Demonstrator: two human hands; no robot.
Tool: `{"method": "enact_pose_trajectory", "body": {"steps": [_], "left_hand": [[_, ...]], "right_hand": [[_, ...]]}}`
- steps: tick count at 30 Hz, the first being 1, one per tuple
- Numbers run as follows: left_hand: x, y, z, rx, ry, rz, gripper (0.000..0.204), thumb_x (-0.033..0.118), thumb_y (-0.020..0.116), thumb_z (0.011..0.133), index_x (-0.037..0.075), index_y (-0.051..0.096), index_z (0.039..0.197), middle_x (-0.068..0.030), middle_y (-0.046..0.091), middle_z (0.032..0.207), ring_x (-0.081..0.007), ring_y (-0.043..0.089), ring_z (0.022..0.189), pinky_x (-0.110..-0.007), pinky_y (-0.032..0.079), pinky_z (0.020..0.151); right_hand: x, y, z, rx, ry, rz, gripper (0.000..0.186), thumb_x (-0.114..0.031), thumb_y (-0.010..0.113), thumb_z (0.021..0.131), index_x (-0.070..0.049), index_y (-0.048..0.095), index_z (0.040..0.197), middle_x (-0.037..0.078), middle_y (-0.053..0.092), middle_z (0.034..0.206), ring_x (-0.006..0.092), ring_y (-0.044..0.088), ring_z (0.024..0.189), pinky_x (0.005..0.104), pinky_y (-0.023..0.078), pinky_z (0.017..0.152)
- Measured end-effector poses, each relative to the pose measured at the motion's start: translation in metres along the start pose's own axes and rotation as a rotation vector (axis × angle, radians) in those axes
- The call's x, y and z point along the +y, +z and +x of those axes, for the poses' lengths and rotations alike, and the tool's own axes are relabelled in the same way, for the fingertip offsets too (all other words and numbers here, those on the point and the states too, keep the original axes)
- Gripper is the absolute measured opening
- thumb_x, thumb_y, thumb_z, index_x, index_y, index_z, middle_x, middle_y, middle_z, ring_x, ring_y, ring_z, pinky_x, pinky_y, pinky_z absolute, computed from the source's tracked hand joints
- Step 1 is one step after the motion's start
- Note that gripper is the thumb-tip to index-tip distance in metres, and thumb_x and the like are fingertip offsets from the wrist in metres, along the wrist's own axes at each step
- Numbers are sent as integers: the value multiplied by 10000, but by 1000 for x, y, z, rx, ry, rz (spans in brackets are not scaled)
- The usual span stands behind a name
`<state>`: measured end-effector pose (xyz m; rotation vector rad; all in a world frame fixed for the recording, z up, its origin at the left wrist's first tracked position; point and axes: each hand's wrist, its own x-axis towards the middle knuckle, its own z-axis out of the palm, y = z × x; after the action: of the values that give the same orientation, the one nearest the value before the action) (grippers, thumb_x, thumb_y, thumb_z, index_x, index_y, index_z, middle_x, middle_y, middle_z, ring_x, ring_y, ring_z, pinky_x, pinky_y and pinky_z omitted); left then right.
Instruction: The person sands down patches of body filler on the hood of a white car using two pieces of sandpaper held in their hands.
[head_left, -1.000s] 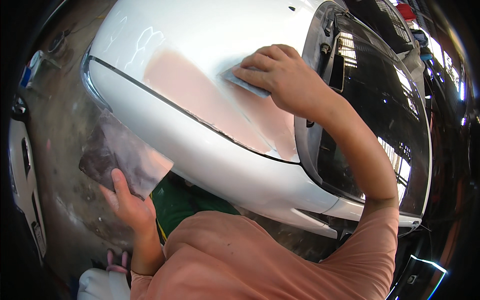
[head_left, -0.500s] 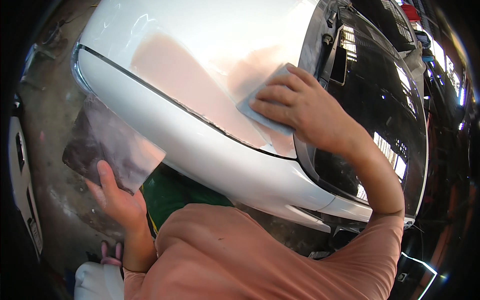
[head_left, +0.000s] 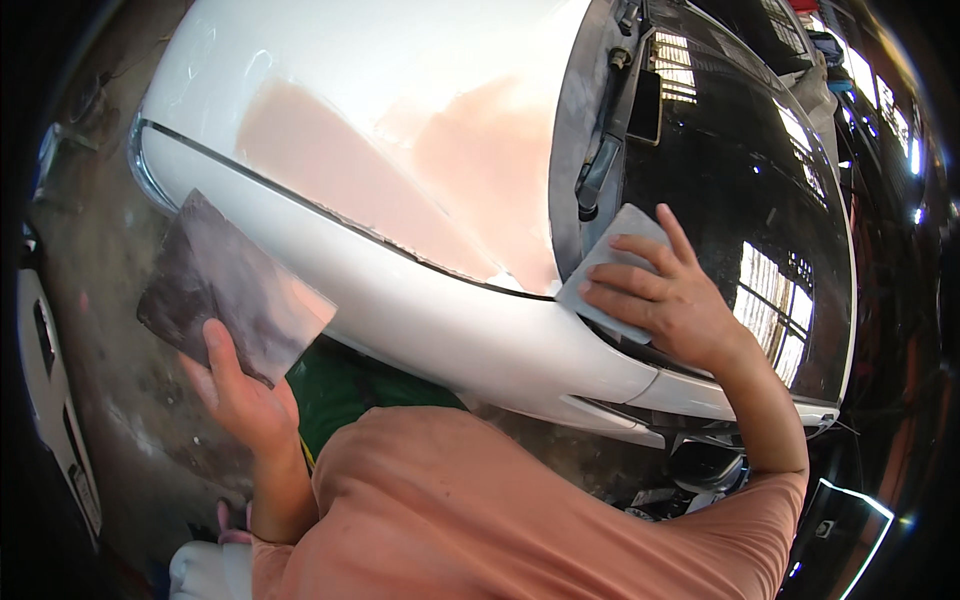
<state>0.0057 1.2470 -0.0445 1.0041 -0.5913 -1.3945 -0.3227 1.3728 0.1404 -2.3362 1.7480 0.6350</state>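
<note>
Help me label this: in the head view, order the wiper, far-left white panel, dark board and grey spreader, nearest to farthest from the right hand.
1. Grey spreader, held in the right hand.
2. Wiper, above the spreader in the picture.
3. Dark board, in the left hand.
4. White panel, at the far left edge.

The hood (head_left: 400,40) is white with pinkish patches (head_left: 480,150), the flat pad (head_left: 630,222) pale grey.

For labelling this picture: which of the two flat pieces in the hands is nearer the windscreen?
The pale grey piece in the right hand, by the windscreen; the darker piece in the left hand is farther.
</note>
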Motion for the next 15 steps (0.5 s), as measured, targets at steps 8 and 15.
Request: {"method": "enact_pose_trajectory", "body": {"steps": [8,15], "left_hand": [[18,19,2,-178,-94,-61,564,184,556,1001,-36,340,1474,-166,433,1470,-289,445,1335,-420,350,1115],[48,46,33,-479,-83,-155,566,173,550,1007,-18,320,1487,-154,429,1471,-275,433,1343,-408,325,1130]], "right_hand": [[-25,-44,-74,489,351,-59,588,-12,771,683,-159,641,1238,63,609,1247,337,514,1261,598,289,1158],[-123,-11,-112,1042,619,209,355,18,520,930,-25,505,1282,222,543,1306,401,521,1265,574,353,1121]]}}
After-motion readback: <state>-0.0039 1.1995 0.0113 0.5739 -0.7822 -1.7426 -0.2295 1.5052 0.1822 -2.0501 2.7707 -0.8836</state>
